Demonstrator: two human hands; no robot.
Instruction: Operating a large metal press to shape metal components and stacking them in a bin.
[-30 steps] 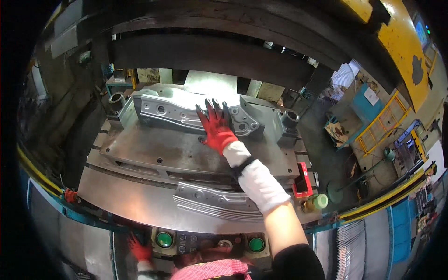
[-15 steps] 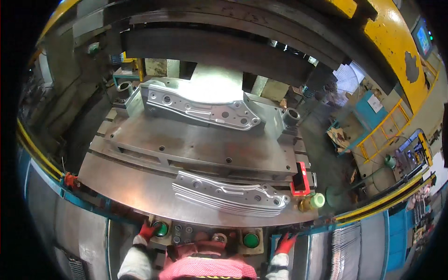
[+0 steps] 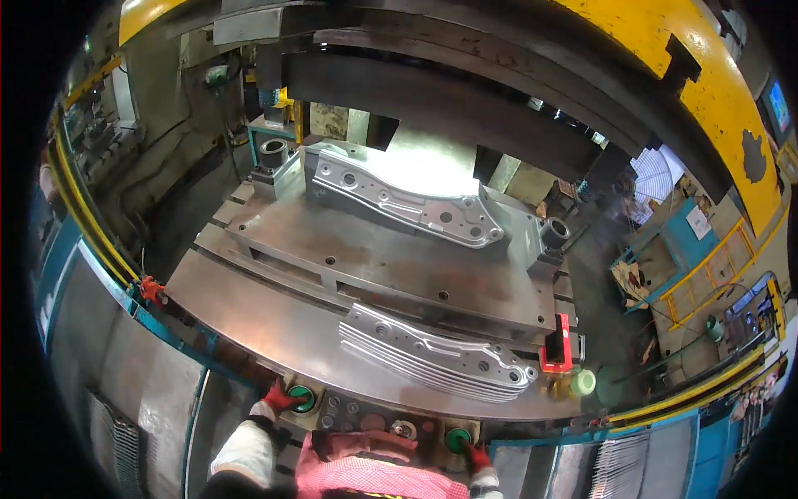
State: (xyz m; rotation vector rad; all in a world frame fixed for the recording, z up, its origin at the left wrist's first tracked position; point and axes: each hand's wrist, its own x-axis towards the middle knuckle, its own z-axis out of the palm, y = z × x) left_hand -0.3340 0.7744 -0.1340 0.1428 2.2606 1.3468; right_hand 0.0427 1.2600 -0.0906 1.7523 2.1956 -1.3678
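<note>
My left hand [image 3: 283,397], in a red glove, reaches with fingers stretched out onto the left green push button [image 3: 302,398]. The right green push button [image 3: 457,440] has my right hand [image 3: 476,457] at its right edge, also red-gloved, its fingers extended against it and holding nothing. Beyond the buttons, a stack of formed silver metal panels [image 3: 436,356] lies on the front of the press table [image 3: 241,312]. One more such panel [image 3: 407,204], with holes and ribs, rests on the die [image 3: 382,262] farther back.
Overhead spans the dark upper part of the press [image 3: 449,91], with a yellow frame [image 3: 698,108] at right. A red box-like object [image 3: 556,345] and a container with a pale green lid [image 3: 583,382] stand at the table's right end. Guide posts [image 3: 273,153] flank the die.
My right hand has moved left from beside the right button onto its edge. My left hand has come further over its button. The whole view has shifted and tilted; the panels stay in place.
</note>
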